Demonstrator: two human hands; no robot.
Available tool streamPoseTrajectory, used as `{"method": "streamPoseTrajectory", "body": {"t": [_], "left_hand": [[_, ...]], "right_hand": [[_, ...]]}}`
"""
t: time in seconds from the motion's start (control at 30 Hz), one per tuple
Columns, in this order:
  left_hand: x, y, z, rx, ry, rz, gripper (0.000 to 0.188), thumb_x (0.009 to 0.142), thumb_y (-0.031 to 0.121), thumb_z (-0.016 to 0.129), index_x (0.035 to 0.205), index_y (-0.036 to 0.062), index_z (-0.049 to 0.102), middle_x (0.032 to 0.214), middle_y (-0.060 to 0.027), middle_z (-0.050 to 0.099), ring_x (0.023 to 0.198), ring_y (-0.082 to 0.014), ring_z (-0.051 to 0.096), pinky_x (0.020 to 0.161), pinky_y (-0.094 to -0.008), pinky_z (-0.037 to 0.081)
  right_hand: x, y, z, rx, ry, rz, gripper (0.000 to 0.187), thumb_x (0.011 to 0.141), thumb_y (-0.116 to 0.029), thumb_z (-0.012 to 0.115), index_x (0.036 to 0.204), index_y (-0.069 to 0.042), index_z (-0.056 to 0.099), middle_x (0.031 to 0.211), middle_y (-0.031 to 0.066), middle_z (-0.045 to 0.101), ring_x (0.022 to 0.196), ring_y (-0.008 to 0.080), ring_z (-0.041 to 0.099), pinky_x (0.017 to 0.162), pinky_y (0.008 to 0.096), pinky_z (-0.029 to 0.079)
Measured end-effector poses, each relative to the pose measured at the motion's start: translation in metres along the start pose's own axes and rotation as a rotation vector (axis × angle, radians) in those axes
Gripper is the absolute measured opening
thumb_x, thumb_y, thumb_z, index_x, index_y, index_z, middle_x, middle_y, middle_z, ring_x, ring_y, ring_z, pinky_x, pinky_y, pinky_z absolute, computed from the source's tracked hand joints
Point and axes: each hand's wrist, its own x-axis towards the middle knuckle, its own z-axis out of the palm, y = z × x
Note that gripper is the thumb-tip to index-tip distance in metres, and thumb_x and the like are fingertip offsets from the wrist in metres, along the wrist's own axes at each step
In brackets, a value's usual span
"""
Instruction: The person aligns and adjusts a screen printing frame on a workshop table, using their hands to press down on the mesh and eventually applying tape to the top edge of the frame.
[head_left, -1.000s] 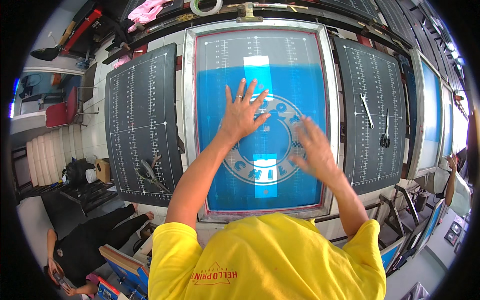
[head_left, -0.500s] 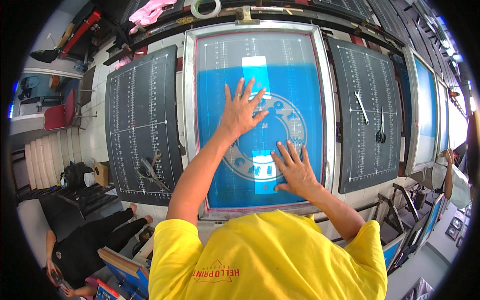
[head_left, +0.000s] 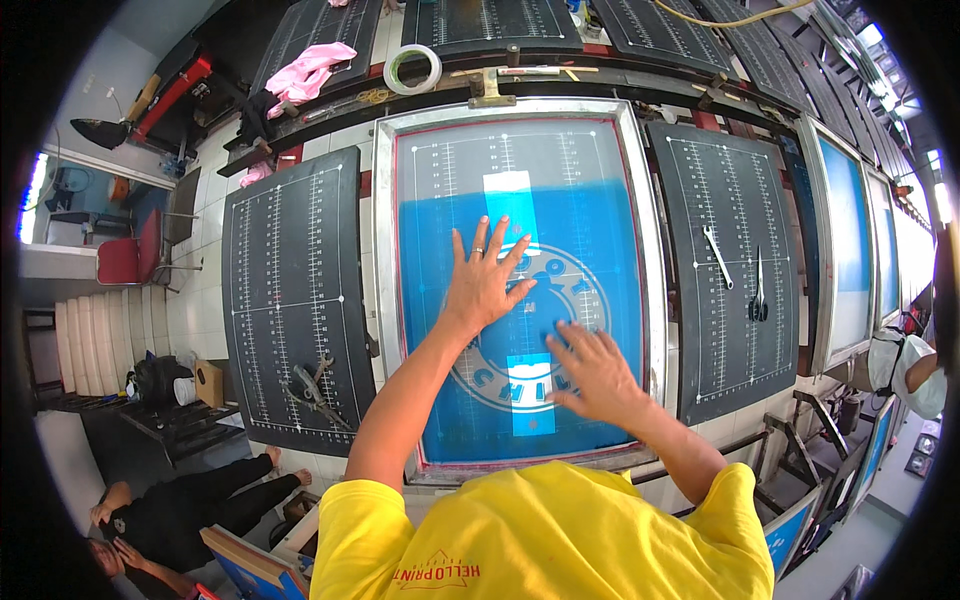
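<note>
A screen-printing screen with a silver metal frame (head_left: 387, 250) and blue-coated mesh (head_left: 440, 395) lies in front of me. The mesh carries a round design with lettering. Two pale strips, an upper one (head_left: 507, 185) and a lower one (head_left: 533, 424), show at the mesh; I cannot tell whether they lie on or under it. Spread flat, my left hand (head_left: 482, 285) rests on the mesh beside the upper strip, a ring on one finger. My right hand (head_left: 603, 377), slightly blurred, is over the design's lower right with fingers extended. Neither hand holds anything.
Dark ruled boards flank the screen. Pliers (head_left: 316, 395) lie on the left board (head_left: 295, 250); a wrench (head_left: 717, 258) and scissors (head_left: 759, 290) on the right one (head_left: 720, 340). Beyond are a tape roll (head_left: 412, 70) and pink cloth (head_left: 311, 72). Another person (head_left: 190, 495) is at lower left.
The whole view has shifted, so the screen sits lower in the picture. My right hand has moved slightly farther up the mesh and to the right. My left hand stays in place on it.
</note>
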Motion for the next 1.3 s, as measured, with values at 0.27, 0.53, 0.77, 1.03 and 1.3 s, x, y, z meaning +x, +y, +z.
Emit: {"method": "streamPoseTrajectory", "body": {"t": [0.27,0.53,0.77,1.03,1.3], "left_hand": [[0.000,0.000,-0.003,-0.032,-0.006,0.008,0.065,0.093,0.056,0.058,0.147,0.0212,0.049,0.160,-0.0171,0.028,0.147,-0.0441,0.024,0.113,-0.0735,0.014],[0.002,0.001,-0.004,-0.033,-0.036,0.000,0.066,0.093,0.056,0.058,0.149,0.0221,0.047,0.160,-0.0174,0.029,0.148,-0.0444,0.024,0.113,-0.0741,0.012],[0.002,-0.001,-0.003,-0.043,-0.049,-0.011,0.067,0.093,0.057,0.057,0.149,0.0219,0.046,0.161,-0.0174,0.027,0.148,-0.0446,0.022,0.113,-0.0742,0.012],[0.000,0.000,-0.003,-0.044,-0.051,-0.018,0.066,0.093,0.056,0.058,0.149,0.0221,0.046,0.162,-0.0163,0.026,0.148,-0.0438,0.022,0.113,-0.0741,0.011],[0.002,-0.002,-0.003,-0.038,-0.031,-0.006,0.067,0.092,0.055,0.060,0.149,0.0220,0.046,0.161,-0.0167,0.027,0.148,-0.0437,0.022,0.113,-0.0739,0.012]], "right_hand": [[0.061,0.186,-0.055,0.808,0.883,0.384,0.066,0.108,-0.048,0.029,0.149,0.004,0.038,0.153,0.0214,0.040,0.143,0.0310,0.039,0.117,0.0443,0.031],[0.102,0.267,-0.079,1.519,0.788,0.244,0.087,0.103,-0.063,0.022,0.152,0.009,0.024,0.154,0.0275,0.034,0.145,0.0353,0.035,0.120,0.0449,0.029],[0.141,0.279,-0.089,1.610,0.647,0.350,0.090,0.102,-0.065,0.021,0.151,0.012,0.020,0.154,0.0332,0.030,0.146,0.0378,0.031,0.121,0.0424,0.027],[0.178,0.287,-0.078,1.421,0.479,0.472,0.096,0.099,-0.072,0.026,0.152,0.008,0.028,0.157,0.0233,0.032,0.144,0.0313,0.034,0.119,0.0395,0.025],[0.187,0.302,-0.069,1.503,0.418,0.368,0.094,0.098,-0.072,0.029,0.153,0.004,0.030,0.158,0.0207,0.032,0.144,0.0282,0.035,0.118,0.0387,0.026]]}}
